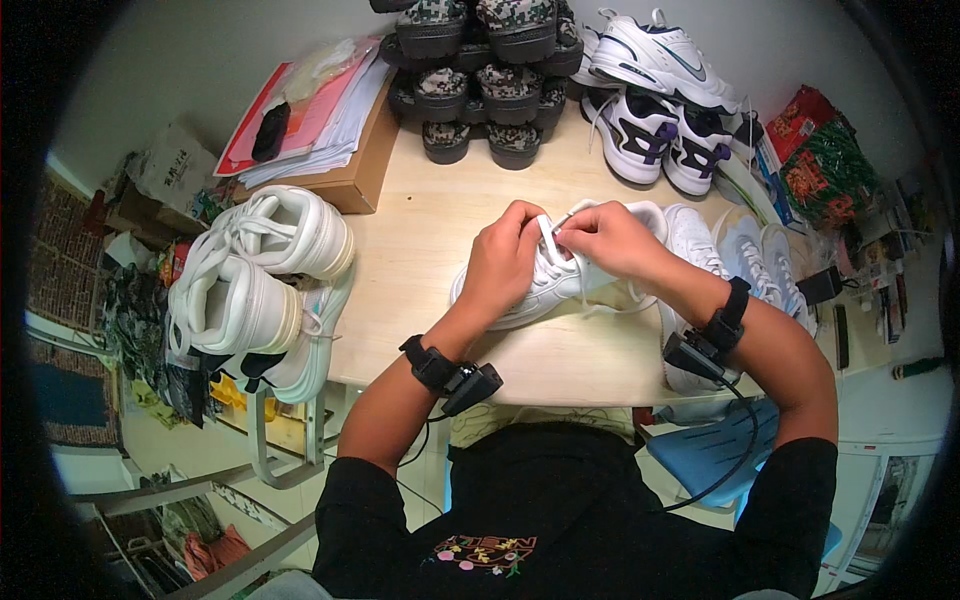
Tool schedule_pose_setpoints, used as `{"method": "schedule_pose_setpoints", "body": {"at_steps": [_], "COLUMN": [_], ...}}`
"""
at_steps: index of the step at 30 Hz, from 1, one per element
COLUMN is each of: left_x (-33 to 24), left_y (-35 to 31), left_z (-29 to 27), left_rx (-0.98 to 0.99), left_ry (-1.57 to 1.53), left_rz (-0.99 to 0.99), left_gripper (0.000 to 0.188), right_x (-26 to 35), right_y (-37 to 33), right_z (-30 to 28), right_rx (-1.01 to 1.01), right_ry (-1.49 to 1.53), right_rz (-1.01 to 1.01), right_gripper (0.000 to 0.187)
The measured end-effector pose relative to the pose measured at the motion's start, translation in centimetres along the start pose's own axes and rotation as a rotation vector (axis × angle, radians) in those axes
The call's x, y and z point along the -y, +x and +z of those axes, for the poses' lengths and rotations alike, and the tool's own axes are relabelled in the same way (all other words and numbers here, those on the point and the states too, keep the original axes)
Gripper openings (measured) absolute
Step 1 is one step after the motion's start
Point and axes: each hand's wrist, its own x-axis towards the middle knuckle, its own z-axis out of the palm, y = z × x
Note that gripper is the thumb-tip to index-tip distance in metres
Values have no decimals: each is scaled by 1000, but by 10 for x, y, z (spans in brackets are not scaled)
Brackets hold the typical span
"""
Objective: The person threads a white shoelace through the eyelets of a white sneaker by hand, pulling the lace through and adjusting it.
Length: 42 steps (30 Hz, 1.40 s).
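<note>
Two hands: the left hand (508, 262) and the right hand (615, 238) meet above the lacing of a white sneaker (555, 292).
Left grip: thumb and fingers together, seemingly clamped on a flat white lace (547, 238).
Right grip: fingertips pinched together, apparently on lace as well; the exact contact is hidden.
Sneaker's place: mid-table, nearer the front edge of the table (400, 270) than the back.
Sneaker's pose: toe toward the left edge, heel toward the right, probably so that both hands reach the eyelets; the paired pinches likely keep the lace controlled.
Sneaker's look: low-cut, all white, sole pale, lacing crossed over the tongue, one loose loop hanging at the side.
Right edge: white shoes (695, 245) in a row, perhaps to save width.
Back edge: camouflage-patterned shoes (510, 85) in tiers, presumably stacked for compactness.
Back left corner: a cardboard box (365, 172) bearing papers (335, 150).
</note>
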Motion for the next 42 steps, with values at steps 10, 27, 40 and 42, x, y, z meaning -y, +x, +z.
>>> {"method": "schedule_pose_setpoints", "body": {"at_steps": [10,27,40,42], "left_x": [1,3,11,12], "left_y": [1,20,20,20], "left_z": [1,-6,7,4], "left_rx": [-65,163,91,108], "left_ry": [-95,-338,-172,-214], "left_rz": [-17,-280,-281,-284], "left_gripper": [15,12,13,13], "right_x": [-2,-6,9,7], "right_y": [-2,-3,-8,-8], "right_z": [6,11,17,17], "right_rx": [-98,-210,-280,-276], "right_ry": [-15,-62,-266,-230], "right_rz": [-37,-27,-49,-64], "right_gripper": [20,22,17,17]}}
